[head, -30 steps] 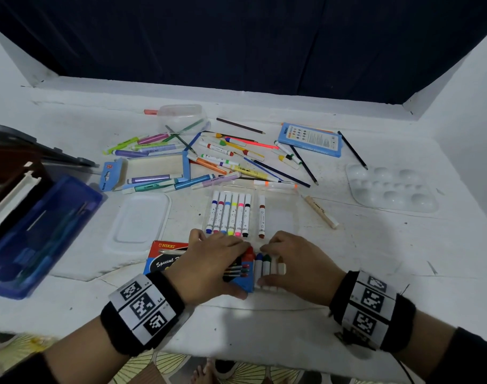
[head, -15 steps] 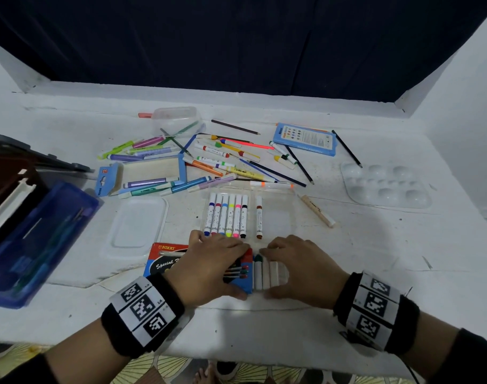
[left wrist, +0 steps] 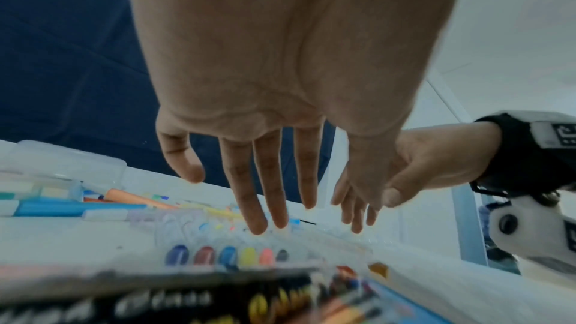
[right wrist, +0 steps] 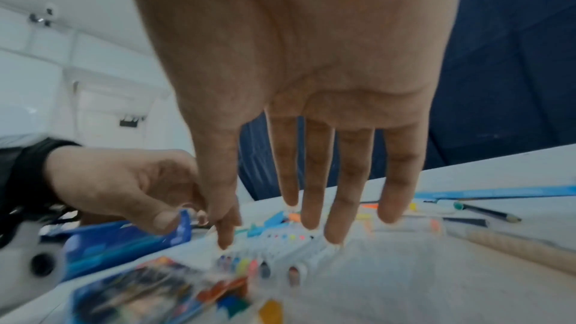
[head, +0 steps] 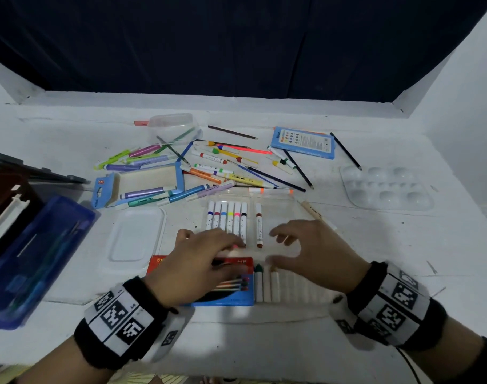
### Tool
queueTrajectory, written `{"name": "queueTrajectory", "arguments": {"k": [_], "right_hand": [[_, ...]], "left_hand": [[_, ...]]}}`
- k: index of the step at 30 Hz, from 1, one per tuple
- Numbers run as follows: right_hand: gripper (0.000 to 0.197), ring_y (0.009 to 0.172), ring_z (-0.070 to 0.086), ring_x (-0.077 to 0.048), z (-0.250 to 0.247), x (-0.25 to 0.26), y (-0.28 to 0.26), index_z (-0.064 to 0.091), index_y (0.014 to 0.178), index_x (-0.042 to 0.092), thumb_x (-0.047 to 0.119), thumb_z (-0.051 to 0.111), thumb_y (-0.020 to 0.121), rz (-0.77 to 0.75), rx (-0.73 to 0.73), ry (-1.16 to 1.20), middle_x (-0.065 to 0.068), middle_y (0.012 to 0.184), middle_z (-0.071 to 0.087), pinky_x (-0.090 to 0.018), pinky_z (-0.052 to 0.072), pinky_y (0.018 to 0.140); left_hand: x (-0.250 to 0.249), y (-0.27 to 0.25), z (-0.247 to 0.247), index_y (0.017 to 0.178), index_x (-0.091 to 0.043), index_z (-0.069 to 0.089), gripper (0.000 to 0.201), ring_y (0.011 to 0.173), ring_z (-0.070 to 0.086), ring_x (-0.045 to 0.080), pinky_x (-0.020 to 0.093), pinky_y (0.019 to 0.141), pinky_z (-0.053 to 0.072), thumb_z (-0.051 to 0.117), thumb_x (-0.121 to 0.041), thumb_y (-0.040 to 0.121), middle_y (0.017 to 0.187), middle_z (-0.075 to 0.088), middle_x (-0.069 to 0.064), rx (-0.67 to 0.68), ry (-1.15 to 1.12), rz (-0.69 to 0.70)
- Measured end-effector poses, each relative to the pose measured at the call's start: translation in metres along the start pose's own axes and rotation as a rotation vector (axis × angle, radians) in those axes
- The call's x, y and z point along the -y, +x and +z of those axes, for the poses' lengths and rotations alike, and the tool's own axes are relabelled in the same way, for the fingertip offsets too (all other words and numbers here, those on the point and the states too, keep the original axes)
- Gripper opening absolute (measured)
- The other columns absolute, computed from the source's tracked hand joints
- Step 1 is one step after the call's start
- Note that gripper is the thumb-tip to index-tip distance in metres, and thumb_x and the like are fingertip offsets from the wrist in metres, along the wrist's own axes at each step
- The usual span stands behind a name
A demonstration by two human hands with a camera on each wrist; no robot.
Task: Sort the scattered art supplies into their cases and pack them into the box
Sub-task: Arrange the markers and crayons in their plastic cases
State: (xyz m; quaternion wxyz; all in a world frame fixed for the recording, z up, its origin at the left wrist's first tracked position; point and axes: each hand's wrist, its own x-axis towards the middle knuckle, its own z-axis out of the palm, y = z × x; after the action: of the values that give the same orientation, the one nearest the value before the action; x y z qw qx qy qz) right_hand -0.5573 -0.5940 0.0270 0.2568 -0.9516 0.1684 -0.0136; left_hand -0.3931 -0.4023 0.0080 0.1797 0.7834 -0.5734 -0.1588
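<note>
my left hand (head: 198,261): fingers straight, empty, lower centre over red-and-blue cardboard crayon box (head: 231,297) | my right hand (head: 314,253): fingers spread loose, empty

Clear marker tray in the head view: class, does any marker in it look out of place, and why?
Yes. In the clear plastic marker tray, six white markers lie side by side in a tight row, while the brown-banded white marker lies alone, apart to their right with a gap between. Both hands hover nearby, holding nothing.
</note>
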Motion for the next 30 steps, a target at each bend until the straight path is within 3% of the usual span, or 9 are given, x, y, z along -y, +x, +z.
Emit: {"name": "queueTrajectory", "arguments": {"k": [3,6,10,13,17,23,30], "right_hand": [[0.018,0.074,0.063,-0.002,-0.011,-0.007,0.009,0.068,0.098,0.03,0.04,0.072,0.083,0.033,-0.321,0.147,0.014,0.078,0.065,-0.021,0.052,0.07],[0.007,0.065,0.062,-0.006,-0.019,-0.019,0.028,0.067,0.086,0.027,0.027,0.073,0.083,0.068,-0.432,0.172,0.011,0.07,0.063,-0.02,0.05,0.063],[0.008,0.065,0.061,-0.005,-0.032,-0.048,0.07,0.065,0.084,0.027,0.026,0.072,0.082,0.097,-0.393,0.106,0.012,0.074,0.063,-0.03,0.054,0.067],[0.009,0.069,0.062,-0.006,-0.042,-0.072,0.108,0.064,0.085,0.028,0.026,0.072,0.082,0.146,-0.375,0.074,0.012,0.078,0.065,-0.034,0.056,0.072],[0.007,0.078,0.064,-0.016,-0.053,-0.089,0.152,0.067,0.089,0.018,0.021,0.07,0.083,0.196,-0.307,0.019,0.004,0.087,0.068,-0.036,0.057,0.074],[0.015,0.089,0.063,-0.02,-0.052,-0.104,0.198,0.061,0.092,0.023,0.034,0.067,0.084,0.289,-0.115,-0.223,0.001,0.098,0.066,-0.032,0.056,0.076],[0.023,0.093,0.065,-0.026,-0.049,-0.105,0.213,0.065,0.102,0.016,0.029,0.072,0.084,0.32,0.024,-0.305,-0.005,0.104,0.063,-0.034,0.056,0.078]], "left_hand": [[0.001,0.01,-0.015,0.091,-0.034,0.059,0.026,0.075,0.062,0.01,0.034,0.077,0.044,0.053,-0.059,0.093,0.075,0.062,-0.011,-0.218,-0.21,0.011],[0.005,0.029,-0.026,0.088,-0.03,0.061,0.028,0.069,0.062,0.014,0.031,0.072,0.046,0.054,-0.056,0.095,0.068,0.062,-0.005,-0.254,-0.253,0.008],[0.023,0.079,-0.036,0.092,-0.037,0.059,0.035,0.071,0.06,0.005,0.044,0.08,0.05,0.045,-0.068,0.088,0.072,0.062,-0.011,-0.239,-0.167,-0.035],[0.037,0.13,-0.049,0.091,-0.038,0.06,0.027,0.074,0.058,-0.001,0.046,0.086,0.048,0.049,-0.062,0.09,0.079,0.062,-0.015,-0.25,-0.099,-0.088],[0.054,0.199,-0.061,0.091,-0.038,0.058,0.011,0.082,0.055,0.006,0.046,0.095,0.039,0.058,-0.049,0.093,0.086,0.055,-0.017,-0.145,-0.014,-0.188],[0.074,0.266,-0.058,0.095,-0.034,0.057,0.01,0.096,0.057,0.018,0.045,0.09,0.027,0.059,-0.033,0.086,0.103,0.055,-0.009,0.079,0.226,-0.264],[0.078,0.286,-0.055,0.088,-0.027,0.057,0.008,0.087,0.056,0.018,0.047,0.094,0.027,0.062,-0.023,0.083,0.091,0.055,-0.009,0.1,0.409,-0.188]]}}
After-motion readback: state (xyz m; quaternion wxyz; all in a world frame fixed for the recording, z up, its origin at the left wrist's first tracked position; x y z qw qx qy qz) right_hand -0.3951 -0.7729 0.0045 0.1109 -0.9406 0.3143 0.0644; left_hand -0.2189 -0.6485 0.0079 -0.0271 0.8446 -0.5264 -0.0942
